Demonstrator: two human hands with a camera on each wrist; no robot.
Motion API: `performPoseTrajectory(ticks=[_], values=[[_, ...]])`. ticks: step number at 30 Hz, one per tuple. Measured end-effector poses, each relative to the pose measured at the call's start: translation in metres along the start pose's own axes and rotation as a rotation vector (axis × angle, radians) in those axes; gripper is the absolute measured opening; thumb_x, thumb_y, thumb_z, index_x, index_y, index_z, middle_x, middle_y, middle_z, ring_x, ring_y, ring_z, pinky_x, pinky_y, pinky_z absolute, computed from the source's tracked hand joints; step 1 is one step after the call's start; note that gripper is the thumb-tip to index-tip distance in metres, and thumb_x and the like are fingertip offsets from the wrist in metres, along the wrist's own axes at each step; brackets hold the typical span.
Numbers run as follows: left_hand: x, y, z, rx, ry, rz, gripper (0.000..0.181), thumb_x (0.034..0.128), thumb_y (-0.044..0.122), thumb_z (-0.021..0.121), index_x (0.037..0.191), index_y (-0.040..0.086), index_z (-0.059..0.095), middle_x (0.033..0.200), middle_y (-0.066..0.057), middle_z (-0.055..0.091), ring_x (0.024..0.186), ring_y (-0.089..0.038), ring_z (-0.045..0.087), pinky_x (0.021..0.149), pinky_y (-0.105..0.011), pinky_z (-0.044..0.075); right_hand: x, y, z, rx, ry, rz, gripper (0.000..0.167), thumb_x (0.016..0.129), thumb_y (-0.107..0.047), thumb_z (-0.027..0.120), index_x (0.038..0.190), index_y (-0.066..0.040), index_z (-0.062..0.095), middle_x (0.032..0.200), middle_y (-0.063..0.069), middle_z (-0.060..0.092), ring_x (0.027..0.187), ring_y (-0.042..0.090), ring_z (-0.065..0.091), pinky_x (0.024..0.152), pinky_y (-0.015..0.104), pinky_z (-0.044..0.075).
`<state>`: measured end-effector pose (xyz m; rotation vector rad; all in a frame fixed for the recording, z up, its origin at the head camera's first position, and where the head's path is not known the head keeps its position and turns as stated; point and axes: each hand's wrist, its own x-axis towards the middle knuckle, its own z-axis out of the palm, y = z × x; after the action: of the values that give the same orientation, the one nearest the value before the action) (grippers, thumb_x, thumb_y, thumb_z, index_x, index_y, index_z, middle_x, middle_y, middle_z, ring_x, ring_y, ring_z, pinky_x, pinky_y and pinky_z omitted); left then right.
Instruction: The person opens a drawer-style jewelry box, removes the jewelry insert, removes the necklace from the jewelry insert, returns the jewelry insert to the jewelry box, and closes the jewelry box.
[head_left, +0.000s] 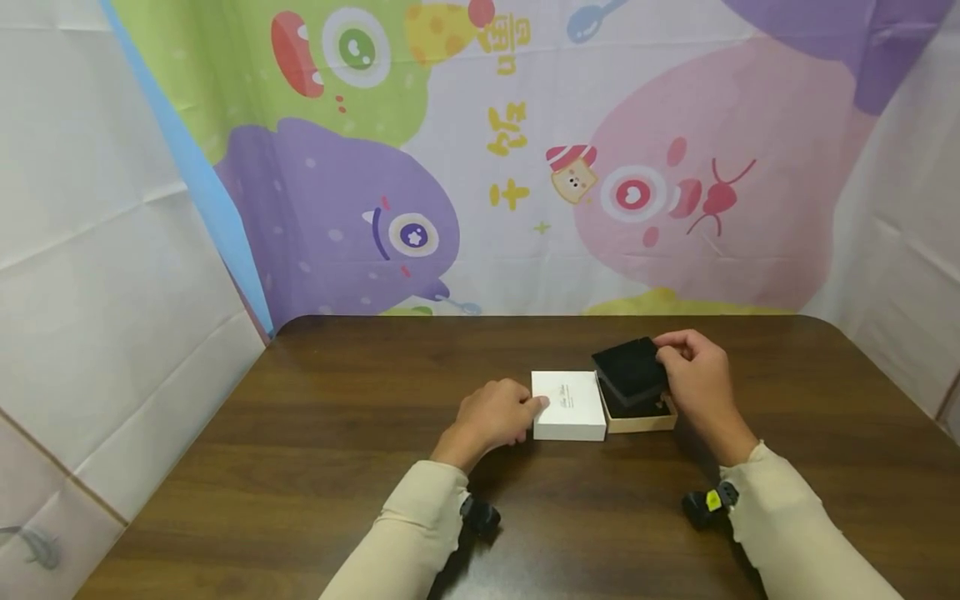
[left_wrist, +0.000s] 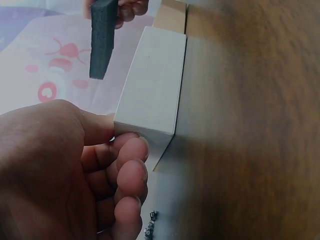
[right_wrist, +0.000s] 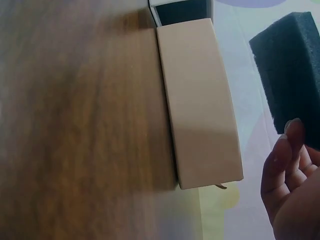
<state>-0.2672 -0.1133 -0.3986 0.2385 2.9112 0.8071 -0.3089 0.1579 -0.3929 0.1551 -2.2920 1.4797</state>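
My left hand (head_left: 491,417) holds the left end of a white box sleeve (head_left: 567,408) printed with small dark script, its thumb on the top. A tan drawer (head_left: 641,425) with a dark inside is pulled partly out of the sleeve's right side. Above that drawer, my right hand (head_left: 697,375) pinches a black foam pad (head_left: 632,369) by its right edge and holds it tilted. In the right wrist view, a short ribbon tab (right_wrist: 221,186) sticks out at the drawer's end. The left wrist view shows a small dark chain-like thing (left_wrist: 151,220) beyond the left fingers.
Both hands are over a brown wooden table (head_left: 315,500). A cartoon-printed curtain (head_left: 510,250) hangs behind its far edge, and pale cloth walls (head_left: 112,275) stand at the sides. Small black cameras (head_left: 480,518) are strapped to both wrists.
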Motion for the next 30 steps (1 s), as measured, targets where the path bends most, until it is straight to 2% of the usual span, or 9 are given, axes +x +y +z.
performPoseTrajectory(ticks=[6,14,22,30], values=[[-0.0011,0.0005,0.0009,0.0,0.007,-0.006,0.047,0.1018,0.048,0.052,0.067,0.019,0.063,0.055,0.005,0.06,0.052,-0.013,0.059,0.063,-0.038,0.042,-0.0004,0.0005,-0.0019,-0.03,0.024,-0.014,0.016,0.093,-0.007,0.059,0.101,0.001,0.071,0.072,0.008,0.057,0.053,0.014,0.05,0.045,0.024,0.042],[-0.0015,0.0009,0.0007,0.0,0.007,-0.002,0.047,0.1024,0.048,0.052,0.067,0.018,0.063,0.056,0.004,0.06,0.053,-0.013,0.058,0.064,-0.038,0.042,0.0016,0.0027,-0.0037,-0.117,0.065,-0.049,0.014,0.091,-0.007,0.061,0.098,-0.001,0.072,0.073,0.008,0.058,0.06,0.015,0.049,0.054,0.024,0.038],[-0.0006,0.0011,-0.0004,0.01,0.006,-0.004,0.048,0.1024,0.049,0.051,0.068,0.019,0.063,0.056,0.005,0.061,0.053,-0.013,0.059,0.064,-0.038,0.043,0.0022,0.0031,-0.0045,-0.166,0.075,-0.057,0.014,0.09,-0.008,0.061,0.096,-0.002,0.072,0.078,0.008,0.064,0.067,0.017,0.054,0.06,0.024,0.04],[0.0001,-0.0009,0.0016,-0.004,0.01,-0.001,0.047,0.1022,0.048,0.052,0.067,0.019,0.063,0.057,0.004,0.061,0.053,-0.013,0.058,0.064,-0.038,0.042,0.0012,0.0001,-0.0059,-0.207,0.065,-0.06,0.015,0.091,-0.011,0.061,0.096,-0.003,0.072,0.08,0.009,0.064,0.07,0.019,0.053,0.063,0.027,0.039]])
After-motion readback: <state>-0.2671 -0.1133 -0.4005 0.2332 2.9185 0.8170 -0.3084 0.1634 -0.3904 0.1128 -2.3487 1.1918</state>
